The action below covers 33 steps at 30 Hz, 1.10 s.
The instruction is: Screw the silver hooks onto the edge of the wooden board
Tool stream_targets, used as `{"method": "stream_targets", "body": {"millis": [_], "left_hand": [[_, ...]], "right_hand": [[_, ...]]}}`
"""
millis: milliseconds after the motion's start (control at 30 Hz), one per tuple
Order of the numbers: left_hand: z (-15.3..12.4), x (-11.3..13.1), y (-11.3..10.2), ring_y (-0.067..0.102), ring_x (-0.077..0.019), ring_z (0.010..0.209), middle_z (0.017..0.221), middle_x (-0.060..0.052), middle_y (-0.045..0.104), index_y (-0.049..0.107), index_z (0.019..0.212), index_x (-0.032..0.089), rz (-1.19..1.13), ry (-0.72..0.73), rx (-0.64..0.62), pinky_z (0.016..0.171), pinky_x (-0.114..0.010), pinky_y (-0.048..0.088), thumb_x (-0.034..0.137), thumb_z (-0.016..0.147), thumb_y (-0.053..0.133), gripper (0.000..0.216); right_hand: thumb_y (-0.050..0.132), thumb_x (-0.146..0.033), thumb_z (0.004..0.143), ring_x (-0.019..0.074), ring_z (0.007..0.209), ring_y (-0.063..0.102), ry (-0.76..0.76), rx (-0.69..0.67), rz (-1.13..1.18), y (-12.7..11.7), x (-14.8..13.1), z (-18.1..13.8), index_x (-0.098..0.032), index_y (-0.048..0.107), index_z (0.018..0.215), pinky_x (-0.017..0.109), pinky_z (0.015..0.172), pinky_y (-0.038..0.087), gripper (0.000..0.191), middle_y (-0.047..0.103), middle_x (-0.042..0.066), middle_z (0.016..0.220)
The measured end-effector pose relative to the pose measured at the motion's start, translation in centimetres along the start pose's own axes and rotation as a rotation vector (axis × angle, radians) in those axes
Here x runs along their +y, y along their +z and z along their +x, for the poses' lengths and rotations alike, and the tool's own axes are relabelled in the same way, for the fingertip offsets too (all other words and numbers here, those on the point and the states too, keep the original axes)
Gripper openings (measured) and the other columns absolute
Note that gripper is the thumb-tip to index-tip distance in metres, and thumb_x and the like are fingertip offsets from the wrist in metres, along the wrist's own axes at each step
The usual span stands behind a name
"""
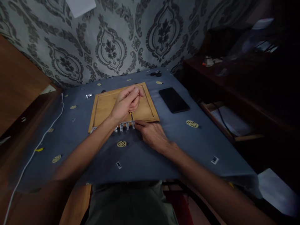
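My left hand (128, 100) is closed in a fist over a wooden board (106, 104) with a raised frame, wrapped round a screwdriver (131, 117). Its handle is mostly hidden; the thin shaft points down to the board's near edge. There the tip meets a small shiny metal hook (133, 125), at the right end of a row of several like it. My right hand (152, 135) lies low beside the board's near right corner, its fingertips pressed together at that same hook. Another row piece, a metal hook (93, 129), sits at the near left corner.
A black phone (173, 99) lies right of the board on the blue tablecloth (150, 167). Further back is a dark object (155, 73), possibly keys. A shiny small packet (89, 96) lies left of the board. A white cable (44, 134) runs down the left side. An open drawer (231, 122) stands at right.
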State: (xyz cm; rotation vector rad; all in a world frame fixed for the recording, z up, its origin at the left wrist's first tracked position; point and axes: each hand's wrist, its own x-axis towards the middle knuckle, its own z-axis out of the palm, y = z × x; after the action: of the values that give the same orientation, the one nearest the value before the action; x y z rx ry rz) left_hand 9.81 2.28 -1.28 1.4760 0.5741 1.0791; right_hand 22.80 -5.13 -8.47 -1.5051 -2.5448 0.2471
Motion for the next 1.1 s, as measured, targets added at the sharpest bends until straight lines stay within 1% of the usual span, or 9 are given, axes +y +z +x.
{"method": "stream_targets", "body": {"millis": [133, 233, 333, 467, 533, 700, 800, 900, 1100], "left_hand": [[-0.4, -0.4, 0.7, 0.041, -0.0057, 0.048, 0.056, 0.006, 0.044, 0.06, 0.08, 0.018, 0.085, 0.103, 0.25, 0.047, -0.017, 0.036, 0.039, 0.094, 0.063, 0.025], [-0.5, -0.3, 1.5, 0.026, -0.0042, 0.042, 0.052, 0.009, 0.033, 0.059, 0.078, 0.018, 0.029, 0.093, 0.347, 0.04, -0.016, 0.024, 0.042, 0.091, 0.067, 0.029], [-0.4, 0.1, 1.6, 0.016, -0.0041, 0.038, 0.046, 0.011, 0.024, 0.057, 0.072, 0.019, -0.004, 0.073, 0.3, 0.037, -0.018, 0.014, 0.05, 0.09, 0.066, 0.037], [-0.1, 0.8, 0.6, 0.011, -0.0038, 0.035, 0.043, 0.011, 0.018, 0.058, 0.067, 0.019, -0.013, -0.032, 0.096, 0.036, -0.018, 0.014, 0.046, 0.092, 0.063, 0.037], [-0.2, 0.9, 0.2, 0.012, -0.0038, 0.036, 0.043, 0.011, 0.019, 0.059, 0.068, 0.018, -0.018, -0.034, 0.064, 0.036, -0.018, 0.016, 0.043, 0.092, 0.064, 0.035], [-0.7, 0.4, 0.6, 0.038, -0.0067, 0.046, 0.052, 0.006, 0.039, 0.059, 0.074, 0.02, 0.06, 0.049, 0.338, 0.045, -0.018, 0.035, 0.036, 0.093, 0.064, 0.025], [-0.8, 0.1, 1.5, 0.029, -0.0058, 0.044, 0.052, 0.008, 0.032, 0.058, 0.074, 0.02, 0.054, 0.06, 0.407, 0.042, -0.017, 0.028, 0.035, 0.092, 0.065, 0.024], [-0.6, 0.0, 1.9, 0.015, -0.0057, 0.04, 0.049, 0.01, 0.023, 0.057, 0.073, 0.02, 0.045, 0.086, 0.337, 0.038, -0.02, 0.015, 0.043, 0.092, 0.065, 0.031], [0.6, 0.5, 0.4, 0.009, -0.004, 0.038, 0.045, 0.012, 0.019, 0.059, 0.071, 0.019, -0.002, -0.032, -0.043, 0.037, -0.019, 0.013, 0.046, 0.087, 0.069, 0.033]], "right_hand": [[0.045, -0.008, 0.093, 0.0208, 0.094, 0.072, -0.01, 0.011, -0.001, 0.1, 0.0, 0.0, -0.024, 0.068, 0.127, 0.029, 0.071, 0.05, 0.044, 0.064, 0.005, 0.142], [0.044, -0.009, 0.094, 0.0209, 0.094, 0.072, -0.006, 0.0, 0.009, 0.0, 0.0, -0.1, -0.025, 0.067, 0.129, 0.03, 0.072, 0.05, 0.045, 0.064, 0.007, 0.142], [0.043, -0.009, 0.095, 0.0218, 0.094, 0.072, -0.006, -0.013, 0.023, -0.2, 0.0, -0.1, -0.025, 0.066, 0.131, 0.031, 0.073, 0.051, 0.046, 0.064, 0.007, 0.142], [0.043, -0.011, 0.096, 0.0233, 0.094, 0.073, -0.021, 0.003, 0.031, -0.1, 0.1, -0.1, -0.025, 0.065, 0.132, 0.033, 0.072, 0.052, 0.044, 0.062, 0.007, 0.144], [0.044, -0.011, 0.096, 0.0231, 0.096, 0.073, -0.022, 0.007, 0.033, -0.1, 0.1, -0.1, -0.025, 0.065, 0.131, 0.032, 0.074, 0.053, 0.043, 0.062, 0.007, 0.144], [0.044, -0.01, 0.096, 0.0228, 0.101, 0.072, -0.007, -0.029, 0.05, -0.6, 0.0, -0.1, -0.025, 0.064, 0.132, 0.031, 0.077, 0.053, 0.044, 0.062, 0.008, 0.143], [0.044, -0.01, 0.096, 0.0235, 0.102, 0.071, -0.014, -0.041, 0.062, -0.9, 0.0, -0.2, -0.025, 0.063, 0.132, 0.032, 0.077, 0.053, 0.043, 0.062, 0.009, 0.144], [0.045, -0.009, 0.096, 0.0229, 0.101, 0.071, -0.02, -0.03, 0.067, -0.9, 0.0, -0.2, -0.024, 0.063, 0.133, 0.031, 0.076, 0.052, 0.043, 0.062, 0.01, 0.143], [0.044, -0.01, 0.097, 0.022, 0.097, 0.072, -0.016, 0.0, 0.061, -0.3, 0.1, -0.1, -0.024, 0.065, 0.132, 0.03, 0.073, 0.052, 0.043, 0.063, 0.009, 0.142]]}}
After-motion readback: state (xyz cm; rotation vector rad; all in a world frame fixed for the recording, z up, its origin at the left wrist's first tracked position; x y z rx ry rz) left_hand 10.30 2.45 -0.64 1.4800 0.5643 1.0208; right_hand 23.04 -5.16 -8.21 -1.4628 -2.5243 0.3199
